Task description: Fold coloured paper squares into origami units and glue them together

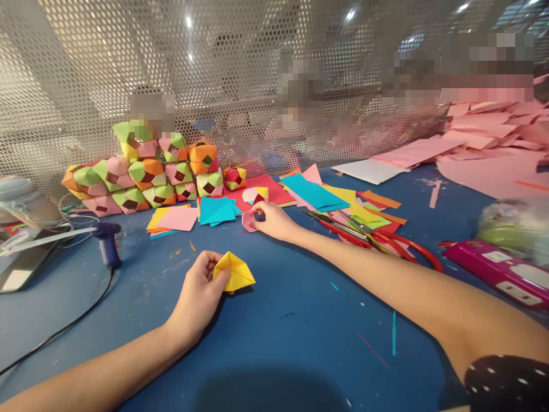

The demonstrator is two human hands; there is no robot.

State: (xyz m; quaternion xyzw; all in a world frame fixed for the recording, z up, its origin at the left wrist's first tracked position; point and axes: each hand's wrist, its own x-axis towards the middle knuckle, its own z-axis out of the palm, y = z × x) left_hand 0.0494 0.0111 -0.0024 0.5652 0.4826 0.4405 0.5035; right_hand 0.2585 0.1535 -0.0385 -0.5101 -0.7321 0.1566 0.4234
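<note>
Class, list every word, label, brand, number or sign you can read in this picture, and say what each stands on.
Readable text: none.
Magenta power strip: any marks on it are too small and blurred to read.
Hot-glue gun: no legible lettering.
Folded yellow paper in the left hand: no writing shows.

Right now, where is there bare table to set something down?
Between the left hand and right forearm, the blue table is bare but for scraps. Another free patch lies between the glue gun and left hand. Crowded: along the back, folded paper balls and coloured sheets; on the right, scissors and a magenta power strip.
</note>
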